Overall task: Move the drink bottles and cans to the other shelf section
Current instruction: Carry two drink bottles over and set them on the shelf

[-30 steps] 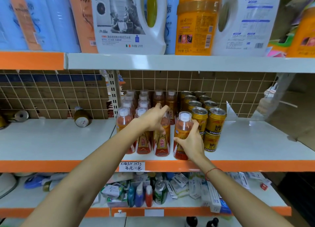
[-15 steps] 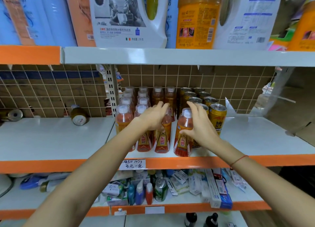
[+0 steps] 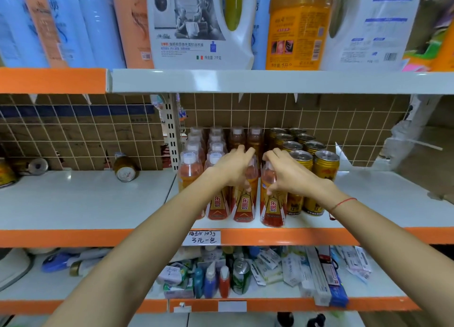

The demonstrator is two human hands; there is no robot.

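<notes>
My left hand (image 3: 234, 167) grips the top of one front-row drink bottle (image 3: 244, 203); my right hand (image 3: 286, 174) grips the neighbouring bottle (image 3: 272, 208). Both bottles stand upright at the right shelf section's (image 3: 380, 208) front edge, gold cans (image 3: 325, 164) just beside them.

Clear plastic bottles (image 3: 272, 203) gleaming glossy, gold metal cans (image 3: 325, 179) shining, smooth white shelf (image 3: 86, 199) looking matt, paper price tag (image 3: 202, 237)
</notes>
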